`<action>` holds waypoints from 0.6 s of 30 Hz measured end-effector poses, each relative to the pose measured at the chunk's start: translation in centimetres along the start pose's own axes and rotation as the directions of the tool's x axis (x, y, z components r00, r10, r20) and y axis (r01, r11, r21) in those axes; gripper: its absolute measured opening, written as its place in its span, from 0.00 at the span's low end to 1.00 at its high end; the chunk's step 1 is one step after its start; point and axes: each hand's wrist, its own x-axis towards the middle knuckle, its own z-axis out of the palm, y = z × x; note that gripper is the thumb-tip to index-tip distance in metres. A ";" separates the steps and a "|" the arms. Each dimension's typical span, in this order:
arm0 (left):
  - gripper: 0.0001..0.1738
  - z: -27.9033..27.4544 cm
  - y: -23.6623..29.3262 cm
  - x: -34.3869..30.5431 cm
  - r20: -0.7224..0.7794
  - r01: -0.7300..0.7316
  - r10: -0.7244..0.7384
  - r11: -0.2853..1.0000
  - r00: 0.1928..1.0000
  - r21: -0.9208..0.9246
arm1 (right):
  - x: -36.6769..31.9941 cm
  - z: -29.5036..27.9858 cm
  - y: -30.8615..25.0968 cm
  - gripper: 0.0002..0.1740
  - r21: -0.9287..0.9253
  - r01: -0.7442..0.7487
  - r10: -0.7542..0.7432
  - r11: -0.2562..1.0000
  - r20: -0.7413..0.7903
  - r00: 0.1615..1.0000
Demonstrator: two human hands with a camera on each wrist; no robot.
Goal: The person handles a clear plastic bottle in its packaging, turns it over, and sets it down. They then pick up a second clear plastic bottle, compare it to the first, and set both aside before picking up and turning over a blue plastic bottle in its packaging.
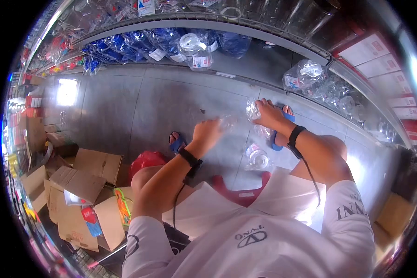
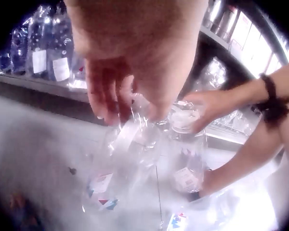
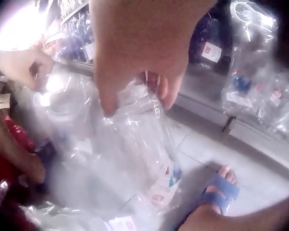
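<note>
My left hand (image 1: 205,135) grips the top of a clear container in a plastic bag (image 2: 130,149), with a red-and-blue label low on it. Held upright beside it, a second bagged clear container (image 3: 139,139) hangs from my right hand (image 1: 268,114), whose fingers and thumb pinch its top. Both are over the floor between my feet, the left one blurred in the head view. Another bagged clear container (image 1: 258,158) lies on the floor nearer my body, below the right hand.
Ahead runs a low shelf with blue bagged goods (image 1: 120,46) and clear bagged containers (image 1: 306,76). Opened cardboard boxes (image 1: 85,171) crowd the left side. My sandalled feet (image 1: 177,141) stand on the tiled floor (image 1: 157,97), and a red stool (image 1: 245,194) is under me.
</note>
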 end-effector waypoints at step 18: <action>0.07 8.3 -1.9 -0.7 -0.015 -0.097 0.100 0.909 0.995 -0.406 | 0.5 3.2 2.7 0.23 0.005 -0.043 0.042 0.999 0.021 0.999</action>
